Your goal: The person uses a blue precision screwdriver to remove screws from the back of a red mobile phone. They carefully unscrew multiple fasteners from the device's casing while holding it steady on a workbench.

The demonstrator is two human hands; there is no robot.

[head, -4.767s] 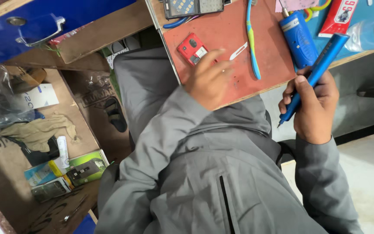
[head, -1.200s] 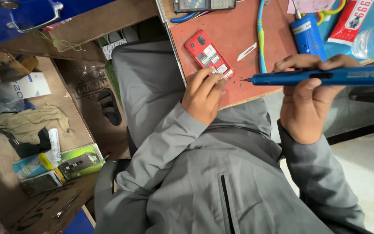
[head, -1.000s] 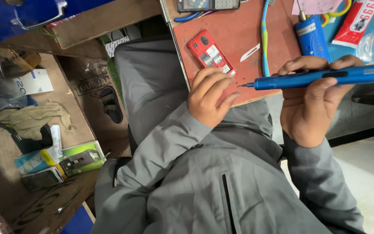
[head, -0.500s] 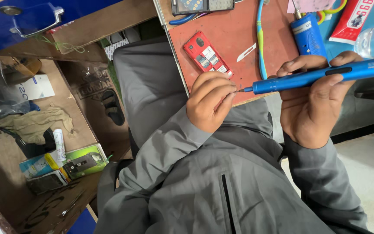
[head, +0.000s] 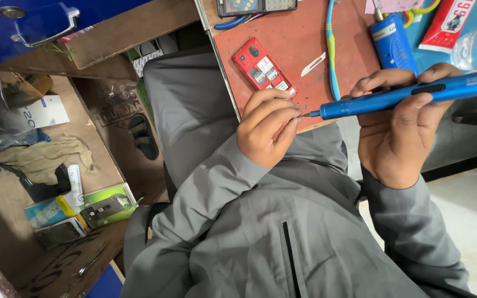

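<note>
My right hand [head: 396, 132] grips a blue pen-shaped electric screwdriver [head: 415, 94], held level and pointing left. Its thin bit [head: 306, 114] meets the pinched fingertips of my left hand [head: 266, 129], just past the front edge of the reddish work mat [head: 299, 33]. Whether something tiny sits between those fingers is hidden. A red phone [head: 263, 67] with its back cover off lies on the mat just beyond my left hand. A small scalpel blade [head: 313, 63] lies to the phone's right.
On the mat are a blue-and-yellow cable [head: 332, 60], a blue cylinder-shaped tool [head: 392, 43], a red packet [head: 451, 22] and a dark device [head: 255, 5]. Left, on the cardboard floor, lie small boxes [head: 78, 209], a cloth [head: 45, 157], a sandal [head: 142, 135] and a blue drawer [head: 34, 25].
My right hand raised the screwdriver from pointing down beside my lap to level. My left hand left the red phone and closed its fingertips around the bit's end.
</note>
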